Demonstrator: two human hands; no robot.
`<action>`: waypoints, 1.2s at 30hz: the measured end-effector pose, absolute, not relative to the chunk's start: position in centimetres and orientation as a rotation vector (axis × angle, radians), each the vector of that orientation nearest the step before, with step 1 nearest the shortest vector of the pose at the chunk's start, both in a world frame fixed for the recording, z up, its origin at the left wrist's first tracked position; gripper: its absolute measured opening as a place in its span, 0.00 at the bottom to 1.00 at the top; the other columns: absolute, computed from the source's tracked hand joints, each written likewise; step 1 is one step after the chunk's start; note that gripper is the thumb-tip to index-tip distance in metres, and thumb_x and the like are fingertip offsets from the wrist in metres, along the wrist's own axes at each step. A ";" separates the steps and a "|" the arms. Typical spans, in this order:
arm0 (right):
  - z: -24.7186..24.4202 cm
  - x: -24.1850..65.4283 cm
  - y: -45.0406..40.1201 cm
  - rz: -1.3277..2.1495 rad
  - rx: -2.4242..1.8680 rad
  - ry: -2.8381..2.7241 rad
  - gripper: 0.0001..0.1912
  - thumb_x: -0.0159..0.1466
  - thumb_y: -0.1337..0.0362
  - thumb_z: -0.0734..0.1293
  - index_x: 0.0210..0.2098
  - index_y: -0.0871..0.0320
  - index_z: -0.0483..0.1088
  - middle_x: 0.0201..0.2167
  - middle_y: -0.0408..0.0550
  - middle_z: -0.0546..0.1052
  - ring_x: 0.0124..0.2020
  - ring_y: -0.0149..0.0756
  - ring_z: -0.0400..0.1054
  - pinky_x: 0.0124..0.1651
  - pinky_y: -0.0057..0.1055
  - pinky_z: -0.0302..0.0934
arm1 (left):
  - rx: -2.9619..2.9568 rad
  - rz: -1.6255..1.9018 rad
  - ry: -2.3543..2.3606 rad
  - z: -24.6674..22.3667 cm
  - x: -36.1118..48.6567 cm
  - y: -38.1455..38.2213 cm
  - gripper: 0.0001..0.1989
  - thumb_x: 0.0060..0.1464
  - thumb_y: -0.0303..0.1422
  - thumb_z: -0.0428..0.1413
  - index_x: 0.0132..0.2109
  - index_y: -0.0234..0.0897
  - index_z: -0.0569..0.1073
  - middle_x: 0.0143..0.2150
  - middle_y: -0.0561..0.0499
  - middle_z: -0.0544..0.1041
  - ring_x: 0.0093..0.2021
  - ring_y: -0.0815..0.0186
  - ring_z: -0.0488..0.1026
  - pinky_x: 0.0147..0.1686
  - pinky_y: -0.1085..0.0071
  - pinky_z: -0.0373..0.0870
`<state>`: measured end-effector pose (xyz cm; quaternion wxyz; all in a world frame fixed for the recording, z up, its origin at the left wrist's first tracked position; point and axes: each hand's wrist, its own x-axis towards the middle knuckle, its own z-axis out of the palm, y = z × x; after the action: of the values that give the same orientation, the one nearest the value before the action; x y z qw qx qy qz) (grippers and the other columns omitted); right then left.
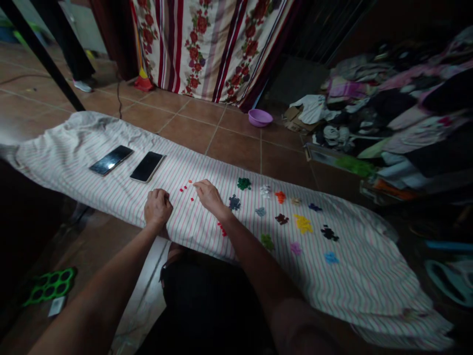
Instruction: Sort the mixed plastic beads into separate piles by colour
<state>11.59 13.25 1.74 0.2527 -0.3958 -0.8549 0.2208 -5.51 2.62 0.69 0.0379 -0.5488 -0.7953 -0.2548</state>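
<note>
My left hand (158, 207) rests on the striped cloth with its fingers curled in; what is inside them, if anything, is hidden. My right hand (209, 195) reaches over the cloth, thumb and fingertips pinched together. Whatever the pinch holds is too small to make out. Close to those fingertips lie a few loose small red pieces (185, 188) and an orange-red piece (190, 181). Under my right forearm, partly covered, is a group of red pieces (221, 229). Beside my right wrist sits a pile of dark grey pieces (234, 202).
Small piles spread rightward, including green (244, 184), orange (280, 196), yellow (303, 224), black (329, 232) and blue pieces (331, 257). Two phones, one (111, 160) left of another (148, 166), lie on the cloth (351, 291). A purple basin (260, 118) and heaped clothes (399, 103) are beyond.
</note>
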 end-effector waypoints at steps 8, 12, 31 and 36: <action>0.3 7.5 15.4 0.595 -1.215 -2.365 0.17 0.61 0.75 0.58 0.41 0.55 0.75 0.42 0.52 0.74 0.45 0.41 0.64 0.52 0.38 0.58 | -1.708 -0.783 -2.455 0.7 -5.6 2.8 0.07 0.51 0.26 0.48 0.35 0.38 0.69 0.38 0.44 0.71 0.44 0.58 0.64 0.40 0.62 0.62; 0.5 7.9 15.3 0.566 -1.291 -2.337 0.12 0.62 0.72 0.60 0.36 0.54 0.74 0.37 0.50 0.73 0.43 0.38 0.65 0.50 0.34 0.59 | -1.720 -0.789 -2.471 0.9 -5.6 2.7 0.07 0.51 0.26 0.48 0.35 0.38 0.69 0.38 0.44 0.71 0.44 0.58 0.64 0.39 0.63 0.62; 2.0 36.0 16.8 0.225 -1.829 -1.573 0.15 0.54 0.71 0.58 0.34 0.60 0.75 0.34 0.51 0.77 0.37 0.38 0.70 0.47 0.35 0.63 | -1.630 -0.698 -2.504 1.5 -4.9 2.4 0.10 0.51 0.31 0.47 0.36 0.38 0.71 0.42 0.44 0.72 0.45 0.58 0.65 0.37 0.64 0.61; 0.5 40.8 17.4 0.271 -1.980 -1.437 0.18 0.53 0.73 0.58 0.38 0.60 0.75 0.36 0.51 0.78 0.38 0.38 0.71 0.46 0.36 0.63 | -1.672 -0.688 -2.498 1.9 -4.8 2.4 0.10 0.52 0.31 0.46 0.37 0.37 0.71 0.42 0.43 0.72 0.45 0.58 0.65 0.39 0.64 0.62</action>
<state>40.81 17.37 0.48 0.3337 -0.7583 -0.5503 0.1036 -4.77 2.40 1.85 0.0291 -0.5420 -0.8097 -0.2229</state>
